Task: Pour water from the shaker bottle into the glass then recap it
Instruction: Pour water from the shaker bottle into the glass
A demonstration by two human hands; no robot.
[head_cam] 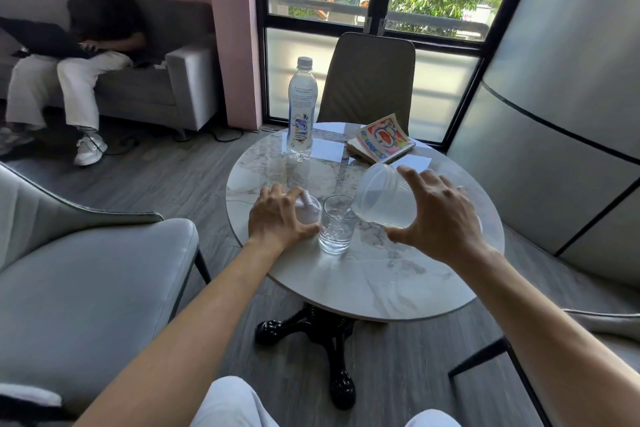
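My right hand (440, 215) grips a translucent shaker bottle (382, 196), tipped to the left with its open mouth over the rim of a clear glass (336, 224). The glass stands upright on the round marble table (381, 281) and holds some water. My left hand (278, 217) rests on the table just left of the glass, over the shaker's white lid (308, 208), which it partly hides.
A capped plastic water bottle (300, 111) stands at the table's far side, a colourful book (382, 139) to its right. A grey armchair (86, 270) sits at left, a brown chair (369, 80) behind the table. A person sits on a sofa at far left.
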